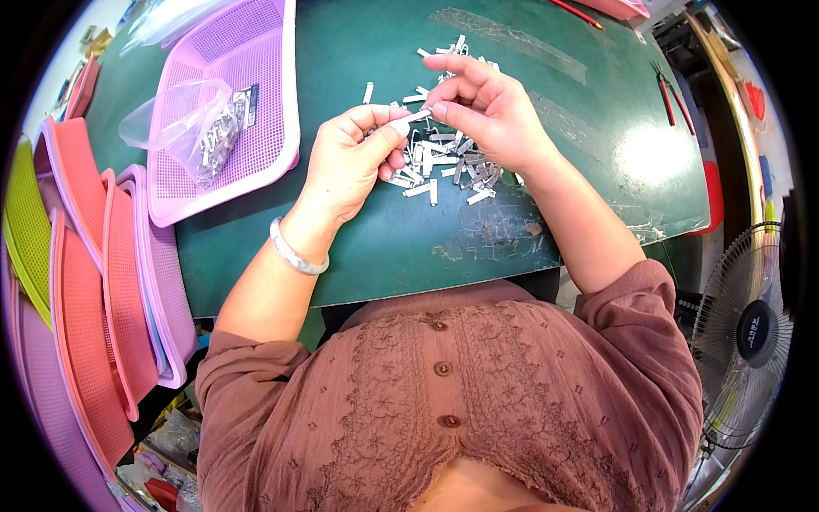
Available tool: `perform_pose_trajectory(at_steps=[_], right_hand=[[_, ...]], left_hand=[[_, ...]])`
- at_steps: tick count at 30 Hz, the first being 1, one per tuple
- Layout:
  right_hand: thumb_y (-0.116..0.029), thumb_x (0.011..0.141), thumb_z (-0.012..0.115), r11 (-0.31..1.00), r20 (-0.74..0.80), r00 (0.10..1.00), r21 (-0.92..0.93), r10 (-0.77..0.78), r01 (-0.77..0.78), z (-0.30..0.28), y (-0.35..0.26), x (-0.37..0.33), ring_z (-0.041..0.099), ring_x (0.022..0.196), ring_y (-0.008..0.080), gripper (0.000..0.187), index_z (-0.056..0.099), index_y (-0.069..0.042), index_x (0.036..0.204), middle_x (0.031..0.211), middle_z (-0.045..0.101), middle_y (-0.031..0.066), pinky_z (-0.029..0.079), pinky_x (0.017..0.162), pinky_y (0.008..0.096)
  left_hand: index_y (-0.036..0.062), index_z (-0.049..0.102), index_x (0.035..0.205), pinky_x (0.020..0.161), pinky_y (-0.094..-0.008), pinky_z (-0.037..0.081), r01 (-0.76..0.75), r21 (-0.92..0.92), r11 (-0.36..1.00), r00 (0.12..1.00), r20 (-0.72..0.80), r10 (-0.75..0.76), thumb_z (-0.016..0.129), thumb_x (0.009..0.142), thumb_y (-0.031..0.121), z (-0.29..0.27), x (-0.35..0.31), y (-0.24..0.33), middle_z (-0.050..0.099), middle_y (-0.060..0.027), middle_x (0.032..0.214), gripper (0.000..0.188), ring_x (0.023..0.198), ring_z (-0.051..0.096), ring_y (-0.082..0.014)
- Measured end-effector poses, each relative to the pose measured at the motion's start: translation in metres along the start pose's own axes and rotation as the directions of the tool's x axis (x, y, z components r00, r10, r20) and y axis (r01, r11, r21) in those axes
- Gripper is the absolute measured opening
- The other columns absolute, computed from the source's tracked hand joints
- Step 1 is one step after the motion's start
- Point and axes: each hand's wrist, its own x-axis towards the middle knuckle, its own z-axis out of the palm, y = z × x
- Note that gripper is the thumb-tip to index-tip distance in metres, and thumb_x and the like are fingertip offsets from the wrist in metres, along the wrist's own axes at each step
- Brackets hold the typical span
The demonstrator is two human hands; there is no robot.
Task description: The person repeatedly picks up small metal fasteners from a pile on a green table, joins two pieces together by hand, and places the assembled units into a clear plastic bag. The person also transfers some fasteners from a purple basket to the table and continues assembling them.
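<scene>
Over the far part of the green table, my left hand [341, 166] pinches a small, narrow, pale metal piece [417, 116] between thumb and fingers. The thumb tip of my right hand [503, 119] meets the piece's other end, its upper fingers curved and raised. The right fingertips' hold is partly hidden. Beneath and around both hands lies a loose pile of similar small silver-white metal pieces [435, 160], some with bent wire-like parts. Their exact kind is too small to make out.
On the left, a lilac perforated basket [286, 145] holds a clear plastic bag [183, 128] of similar pieces. Stacked pink, purple and green baskets [90, 299] stand beside the green table [367, 264]. Red-handled pliers [667, 98] lie far right; a fan [738, 333] stands near right.
</scene>
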Motion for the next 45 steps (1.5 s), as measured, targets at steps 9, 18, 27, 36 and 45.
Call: perform_pose_trajectory(at_steps=[9, 18, 27, 36, 45], right_hand=[[-0.002, 0.081, 0.057, 1.000, -0.003, 1.000, 0.019, 0.018, -0.018, 0.0004, -0.0015, -0.0002, 0.055, 0.078, 0.0080, 0.039, 0.045, 0.001, 0.118, 0.083, 0.060, 0.0035, 0.044, 0.071, 0.0211], [0.001, 0.082, 0.056, 0.999, 0.012, 0.999, 0.020, 0.036, -0.036, -0.0002, -0.0035, -0.0010, 0.053, 0.080, 0.0065, 0.041, 0.044, -0.001, 0.121, 0.085, 0.058, 0.0025, 0.042, 0.073, 0.0201], [0.003, 0.080, 0.055, 0.999, 0.007, 1.000, 0.029, 0.021, -0.021, 0.0003, -0.0036, -0.0010, 0.054, 0.080, 0.0077, 0.042, 0.044, -0.001, 0.121, 0.085, 0.059, 0.0034, 0.043, 0.073, 0.0207], [0.005, 0.078, 0.055, 0.996, -0.024, 0.996, -0.015, -0.088, 0.087, 0.0021, -0.0022, -0.0016, 0.056, 0.078, 0.0085, 0.044, 0.044, -0.002, 0.120, 0.083, 0.059, 0.0043, 0.044, 0.072, 0.0219], [0.007, 0.076, 0.057, 0.955, -0.004, 0.969, -0.170, -0.248, 0.244, 0.0044, -0.0006, -0.0024, 0.055, 0.074, 0.0086, 0.046, 0.046, -0.004, 0.119, 0.080, 0.059, 0.0038, 0.045, 0.070, 0.0229]], left_hand=[[-0.0005, 0.058, 0.096, 0.046, -0.0163, 0.038, -0.005, 0.001, 1.000, 1.000, 0.005, 0.005, 0.056, 0.085, 0.008, -0.0004, 0.0004, -0.0011, 0.056, -0.0006, 0.070, 0.015, 0.055, 0.050, -0.0054], [-0.0005, 0.058, 0.097, 0.046, -0.0165, 0.039, -0.006, -0.006, 1.000, 1.000, 0.007, 0.006, 0.056, 0.085, 0.008, -0.0005, 0.0003, -0.0014, 0.056, -0.0007, 0.071, 0.015, 0.055, 0.050, -0.0055], [-0.0010, 0.057, 0.097, 0.047, -0.0165, 0.039, -0.014, -0.022, 1.000, 1.000, 0.014, 0.015, 0.056, 0.084, 0.007, -0.0005, 0.0004, -0.0016, 0.056, -0.0010, 0.072, 0.015, 0.056, 0.050, -0.0055], [-0.0011, 0.057, 0.096, 0.047, -0.0169, 0.039, 0.007, 0.005, 1.000, 1.000, 0.013, -0.007, 0.054, 0.085, 0.008, 0.0020, -0.0002, 0.0006, 0.056, -0.0011, 0.072, 0.014, 0.057, 0.050, -0.0060], [-0.0002, 0.058, 0.091, 0.045, -0.0166, 0.039, -0.014, -0.058, 0.998, 1.000, 0.007, 0.014, 0.056, 0.085, 0.011, -0.0004, 0.0011, -0.0032, 0.057, -0.0018, 0.070, 0.013, 0.055, 0.051, -0.0057]])
